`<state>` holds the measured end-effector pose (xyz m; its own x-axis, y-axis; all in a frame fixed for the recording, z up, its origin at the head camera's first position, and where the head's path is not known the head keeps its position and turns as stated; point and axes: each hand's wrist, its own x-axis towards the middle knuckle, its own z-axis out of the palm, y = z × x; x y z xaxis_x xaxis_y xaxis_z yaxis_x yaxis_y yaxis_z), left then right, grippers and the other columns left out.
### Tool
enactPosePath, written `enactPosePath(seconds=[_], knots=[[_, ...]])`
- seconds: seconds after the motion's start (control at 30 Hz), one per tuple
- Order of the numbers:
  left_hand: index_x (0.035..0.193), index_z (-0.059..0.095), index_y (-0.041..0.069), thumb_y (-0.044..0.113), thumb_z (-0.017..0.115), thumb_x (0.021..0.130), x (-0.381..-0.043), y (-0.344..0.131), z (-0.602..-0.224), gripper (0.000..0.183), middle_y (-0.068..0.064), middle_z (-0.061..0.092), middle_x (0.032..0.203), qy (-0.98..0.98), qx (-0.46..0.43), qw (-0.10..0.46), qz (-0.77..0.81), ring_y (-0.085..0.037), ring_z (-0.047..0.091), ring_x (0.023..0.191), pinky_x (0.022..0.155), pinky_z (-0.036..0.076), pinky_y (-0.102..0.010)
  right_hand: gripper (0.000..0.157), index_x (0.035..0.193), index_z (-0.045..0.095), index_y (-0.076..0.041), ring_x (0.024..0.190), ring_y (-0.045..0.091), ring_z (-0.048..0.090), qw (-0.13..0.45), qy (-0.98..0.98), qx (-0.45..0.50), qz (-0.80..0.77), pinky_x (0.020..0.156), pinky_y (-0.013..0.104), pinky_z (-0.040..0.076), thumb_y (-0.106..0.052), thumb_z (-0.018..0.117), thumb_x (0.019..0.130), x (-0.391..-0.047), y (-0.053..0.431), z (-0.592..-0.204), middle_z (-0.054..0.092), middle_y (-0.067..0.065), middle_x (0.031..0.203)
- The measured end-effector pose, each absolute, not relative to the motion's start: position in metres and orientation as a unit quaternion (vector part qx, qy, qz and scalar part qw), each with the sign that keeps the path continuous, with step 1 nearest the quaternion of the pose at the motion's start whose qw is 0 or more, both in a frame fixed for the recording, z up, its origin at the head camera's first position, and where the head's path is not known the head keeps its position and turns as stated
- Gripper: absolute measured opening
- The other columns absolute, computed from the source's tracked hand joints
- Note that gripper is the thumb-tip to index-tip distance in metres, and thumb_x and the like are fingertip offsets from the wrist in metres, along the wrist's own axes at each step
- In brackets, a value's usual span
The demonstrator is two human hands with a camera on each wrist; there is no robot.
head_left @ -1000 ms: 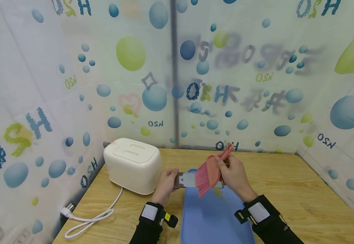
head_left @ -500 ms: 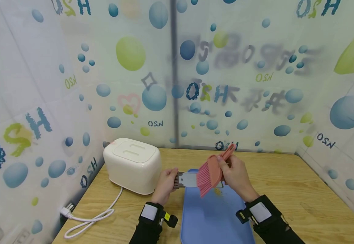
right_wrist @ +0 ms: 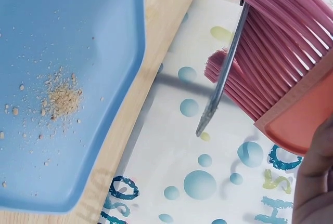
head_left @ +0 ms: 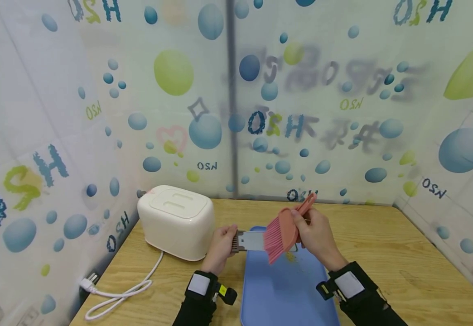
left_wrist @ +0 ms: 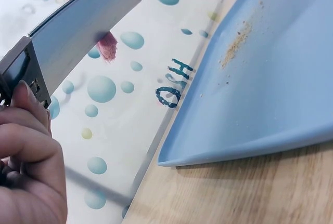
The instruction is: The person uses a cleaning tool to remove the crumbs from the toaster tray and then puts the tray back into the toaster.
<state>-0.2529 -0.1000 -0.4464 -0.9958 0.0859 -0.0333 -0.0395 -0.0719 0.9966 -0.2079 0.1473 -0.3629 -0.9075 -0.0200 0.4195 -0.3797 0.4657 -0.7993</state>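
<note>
In the head view my left hand (head_left: 219,250) grips the grey end of a flat metal crumb tray (head_left: 253,241). My right hand (head_left: 320,237) holds a coral-pink hand brush (head_left: 288,225) by its body, handle pointing up and away. The bristles (right_wrist: 283,42) straddle the metal edge in the right wrist view, some on each side. Below them lies a blue plastic tray (head_left: 285,294) on the table. A small heap of tan crumbs (right_wrist: 63,101) with scattered bits sits on it. The brush hides part of the metal tray's right half.
A cream toaster (head_left: 177,222) stands to the left, close to my left hand. Its white cord (head_left: 132,292) lies looped on the wooden table (head_left: 383,262), ending in a plug (head_left: 87,284). Patterned curtains (head_left: 314,104) enclose the table at the back and sides.
Over the last second the brush and right hand have shifted slightly right along the metal crumb tray. My left hand keeps its grip and stays nearly still.
</note>
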Motion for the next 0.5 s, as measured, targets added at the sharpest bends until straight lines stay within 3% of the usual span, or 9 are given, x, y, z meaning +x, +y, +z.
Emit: enactPosePath(seconds=[0.5], knots=[[0.099, 0.067, 0.001, 0.03, 0.046, 0.11, -0.2531, -0.1, -0.4456, 0.037, 0.001, 0.06, 0.073, 0.678, 0.008, 0.048, 0.733, -0.008, 0.056, 0.059, 0.056, 0.044, -0.022, 0.029, 0.114, 0.06, 0.008, 0.042, 0.018, 0.051, 0.188, -0.841, 0.115, 0.495, 0.041, 0.031, 0.046, -0.02, 0.055, 0.107, -0.2087, 0.1547, -0.3642, 0.058, 0.009, 0.065]])
